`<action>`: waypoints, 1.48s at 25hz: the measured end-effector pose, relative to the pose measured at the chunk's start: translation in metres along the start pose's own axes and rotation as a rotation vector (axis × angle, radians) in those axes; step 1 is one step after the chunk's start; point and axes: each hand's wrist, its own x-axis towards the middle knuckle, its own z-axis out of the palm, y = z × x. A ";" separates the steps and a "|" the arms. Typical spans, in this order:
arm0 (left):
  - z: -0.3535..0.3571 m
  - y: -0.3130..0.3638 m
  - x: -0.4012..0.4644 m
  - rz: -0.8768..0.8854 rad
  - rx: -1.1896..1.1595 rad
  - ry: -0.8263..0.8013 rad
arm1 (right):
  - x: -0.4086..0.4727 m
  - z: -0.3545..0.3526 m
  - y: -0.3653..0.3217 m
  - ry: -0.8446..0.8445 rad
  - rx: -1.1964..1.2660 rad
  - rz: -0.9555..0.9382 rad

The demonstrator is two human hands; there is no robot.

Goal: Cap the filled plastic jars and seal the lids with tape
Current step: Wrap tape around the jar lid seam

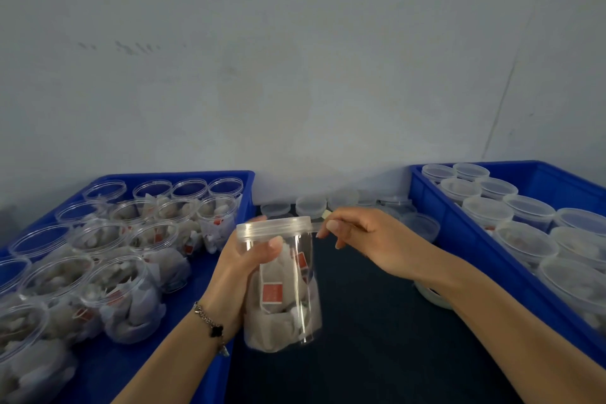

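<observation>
Nearest us, above the dark worktop point(377, 338), we log the left hand point(244, 267) wrapped round the clear cylindrical plastic jar filled with white sachets bearing red tags point(283, 292), thumb across its front just under the rim. The jar is held off the surface, slightly tilted, between the two crates. Its clear plastic screw lid point(273, 228) is already seated on top.

The right hand point(352, 229) pinches the free end of a strip of clear tape point(319, 225), which runs from the fingertips to the lid's edge (the tape is near invisible; only a pale tab at the pinch reads clearly).

Step in hand, as we judge it: sealing, with capping done for this jar. The next move calls for drawing the strip taut around the seam between lid and jar while the left hand turns the body, then pressing it flat.

Further off: left, a blue plastic crate of filled, uncapped jars point(229, 175); right, a second blue crate of capped jars point(426, 184); loose lids point(310, 203) lie against the wall.
</observation>
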 end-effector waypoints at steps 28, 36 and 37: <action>0.000 -0.016 0.006 0.270 0.488 0.279 | 0.007 0.053 0.011 0.398 -0.287 0.045; 0.000 -0.020 0.006 0.256 0.462 0.264 | 0.014 0.058 0.022 0.316 -0.162 0.107; 0.000 -0.019 0.007 0.250 0.435 0.262 | 0.015 0.058 0.024 0.286 -0.165 0.100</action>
